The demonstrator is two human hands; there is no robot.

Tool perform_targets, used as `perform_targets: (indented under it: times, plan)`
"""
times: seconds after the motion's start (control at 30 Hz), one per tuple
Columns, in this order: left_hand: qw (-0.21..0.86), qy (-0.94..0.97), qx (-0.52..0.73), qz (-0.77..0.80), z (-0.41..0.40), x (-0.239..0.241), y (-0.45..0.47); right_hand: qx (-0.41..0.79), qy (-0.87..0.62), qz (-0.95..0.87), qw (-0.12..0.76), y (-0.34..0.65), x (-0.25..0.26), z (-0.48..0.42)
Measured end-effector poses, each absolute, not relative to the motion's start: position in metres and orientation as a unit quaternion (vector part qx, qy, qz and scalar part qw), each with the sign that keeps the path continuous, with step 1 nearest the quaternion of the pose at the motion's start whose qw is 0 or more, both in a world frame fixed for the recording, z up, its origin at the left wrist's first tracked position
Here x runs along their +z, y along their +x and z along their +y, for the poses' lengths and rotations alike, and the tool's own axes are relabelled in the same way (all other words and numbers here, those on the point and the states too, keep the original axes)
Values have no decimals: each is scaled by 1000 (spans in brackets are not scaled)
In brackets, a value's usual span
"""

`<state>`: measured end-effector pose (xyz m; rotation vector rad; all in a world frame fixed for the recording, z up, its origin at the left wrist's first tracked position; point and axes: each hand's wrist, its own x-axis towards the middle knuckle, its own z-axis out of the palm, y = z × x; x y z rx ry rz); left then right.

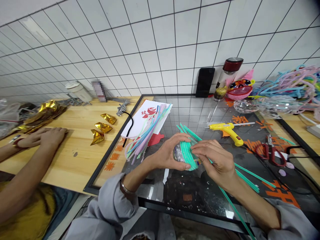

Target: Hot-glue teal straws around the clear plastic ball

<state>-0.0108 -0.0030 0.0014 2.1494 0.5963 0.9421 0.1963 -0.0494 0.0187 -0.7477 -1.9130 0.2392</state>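
My left hand [170,153] is curled around a clear plastic piece [178,154] partly covered by rows of teal pipe cleaners [188,156]. The rows run side by side across its surface. Against the right side of this piece, my right hand [216,160] pinches a teal pipe cleaner [231,196], whose long end trails below the palm toward the table's front edge. More loose teal pipe cleaners [246,180] lie under and to the right of my right wrist. Part of the clear piece is hidden by my fingers.
A yellow glue gun [228,130] and red-handled scissors [271,155] lie right. Pastel pipe cleaners [147,130] rest on white paper [132,125]. A phone [205,81] and bottle [226,80] stand by the wall. Gold folded pieces [103,127] lie left, near another person's hands [47,137].
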Motion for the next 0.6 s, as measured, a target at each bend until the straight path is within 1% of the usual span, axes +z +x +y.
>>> perform_targets:
  times: [0.6]
  plan:
    - [372, 823, 356, 242, -3, 2, -11, 105, -321, -793, 507, 194, 17, -50]
